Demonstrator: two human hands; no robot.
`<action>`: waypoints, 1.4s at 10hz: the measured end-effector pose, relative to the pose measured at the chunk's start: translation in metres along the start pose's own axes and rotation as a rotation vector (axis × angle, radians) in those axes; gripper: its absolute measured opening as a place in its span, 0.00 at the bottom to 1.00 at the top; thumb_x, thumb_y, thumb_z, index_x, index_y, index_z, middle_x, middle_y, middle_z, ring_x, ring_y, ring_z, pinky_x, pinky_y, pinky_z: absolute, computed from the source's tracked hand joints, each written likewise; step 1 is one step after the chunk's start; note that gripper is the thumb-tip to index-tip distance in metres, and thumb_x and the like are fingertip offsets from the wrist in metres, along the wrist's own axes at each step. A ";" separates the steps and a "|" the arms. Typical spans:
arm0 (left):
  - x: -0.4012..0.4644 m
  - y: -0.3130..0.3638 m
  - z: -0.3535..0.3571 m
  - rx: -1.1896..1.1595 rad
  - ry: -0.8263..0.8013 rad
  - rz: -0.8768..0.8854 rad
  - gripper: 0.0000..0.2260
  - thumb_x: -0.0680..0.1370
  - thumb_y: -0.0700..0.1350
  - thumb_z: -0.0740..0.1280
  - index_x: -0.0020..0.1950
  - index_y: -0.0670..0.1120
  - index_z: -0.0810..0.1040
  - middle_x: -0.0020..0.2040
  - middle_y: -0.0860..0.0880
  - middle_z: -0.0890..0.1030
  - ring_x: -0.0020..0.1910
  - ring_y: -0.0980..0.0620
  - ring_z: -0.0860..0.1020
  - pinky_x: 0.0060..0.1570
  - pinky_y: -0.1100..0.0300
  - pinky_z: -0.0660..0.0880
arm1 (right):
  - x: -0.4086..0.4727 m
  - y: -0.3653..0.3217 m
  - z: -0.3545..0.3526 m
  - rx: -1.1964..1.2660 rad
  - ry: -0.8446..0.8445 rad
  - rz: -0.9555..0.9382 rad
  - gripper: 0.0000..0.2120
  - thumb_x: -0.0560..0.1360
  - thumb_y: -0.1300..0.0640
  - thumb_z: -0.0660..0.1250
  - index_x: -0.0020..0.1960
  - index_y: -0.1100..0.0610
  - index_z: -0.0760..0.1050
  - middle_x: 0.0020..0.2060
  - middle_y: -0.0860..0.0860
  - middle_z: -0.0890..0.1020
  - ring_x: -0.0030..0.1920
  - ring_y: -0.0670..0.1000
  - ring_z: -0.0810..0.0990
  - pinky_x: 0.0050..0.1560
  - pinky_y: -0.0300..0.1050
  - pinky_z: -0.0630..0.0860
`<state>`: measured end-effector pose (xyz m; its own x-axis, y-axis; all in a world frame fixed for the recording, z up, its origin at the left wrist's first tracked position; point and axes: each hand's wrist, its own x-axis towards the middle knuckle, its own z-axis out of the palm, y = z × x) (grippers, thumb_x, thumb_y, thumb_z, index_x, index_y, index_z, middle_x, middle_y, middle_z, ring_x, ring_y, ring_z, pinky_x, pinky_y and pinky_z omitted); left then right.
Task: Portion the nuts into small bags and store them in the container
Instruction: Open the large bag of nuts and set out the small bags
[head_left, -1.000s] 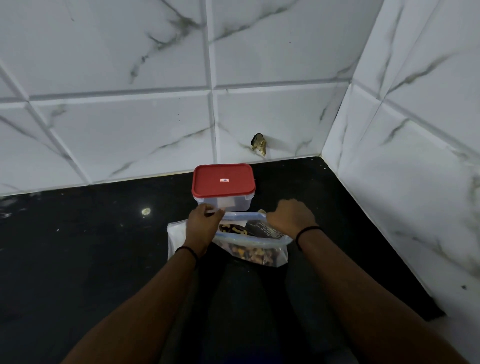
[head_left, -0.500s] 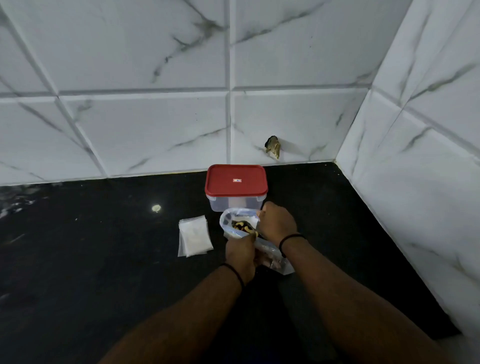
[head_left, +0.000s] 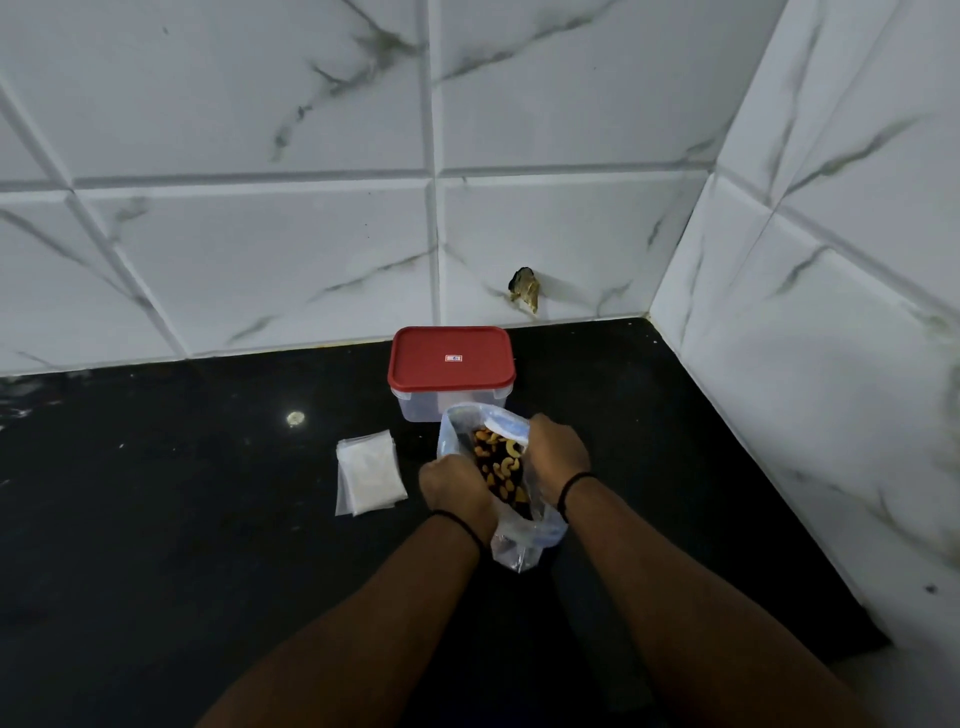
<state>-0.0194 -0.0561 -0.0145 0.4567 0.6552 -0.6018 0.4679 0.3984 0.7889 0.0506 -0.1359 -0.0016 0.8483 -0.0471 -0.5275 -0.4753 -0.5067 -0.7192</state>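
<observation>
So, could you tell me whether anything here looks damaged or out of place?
Yes: the wall tile behind the container has a broken hole near its bottom edge, dark with ragged brownish edges. No nuts look spilled on the counter.

Fingers of left hand (head_left: 457, 488) and right hand (head_left: 558, 457) curl out of our sight behind plastic of nut bag (head_left: 514, 540) — we cannot see fingertips. Lower nuts (head_left: 498, 467) hidden between hands. Small label on container (head_left: 451, 371) lid too small to read. Count of small bags (head_left: 369, 470) in stack unclear. Both forearms cut off by bottom edge.
</observation>
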 end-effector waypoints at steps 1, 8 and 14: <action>0.014 0.002 -0.013 -0.072 0.051 -0.007 0.19 0.84 0.39 0.52 0.71 0.30 0.67 0.69 0.29 0.70 0.67 0.31 0.70 0.61 0.45 0.72 | 0.006 0.000 -0.011 0.099 -0.086 0.074 0.17 0.80 0.48 0.56 0.50 0.58 0.79 0.42 0.55 0.80 0.43 0.53 0.79 0.50 0.47 0.75; 0.062 0.042 -0.029 0.088 -0.230 -0.026 0.08 0.83 0.43 0.57 0.48 0.42 0.72 0.37 0.43 0.72 0.32 0.49 0.69 0.29 0.59 0.65 | 0.030 0.032 -0.048 -0.227 -0.290 0.262 0.15 0.79 0.47 0.58 0.49 0.58 0.75 0.38 0.54 0.77 0.34 0.51 0.73 0.34 0.40 0.69; 0.055 0.047 -0.010 0.726 -0.010 0.290 0.28 0.78 0.62 0.59 0.68 0.41 0.68 0.65 0.39 0.70 0.65 0.39 0.69 0.60 0.48 0.68 | 0.039 0.034 0.009 -0.644 0.096 -0.721 0.05 0.78 0.59 0.62 0.48 0.59 0.75 0.45 0.54 0.81 0.47 0.57 0.81 0.40 0.43 0.68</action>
<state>0.0201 0.0052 -0.0089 0.6420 0.6615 -0.3877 0.7048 -0.3100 0.6380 0.0653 -0.1471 -0.0505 0.9150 0.4033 0.0027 0.3603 -0.8144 -0.4549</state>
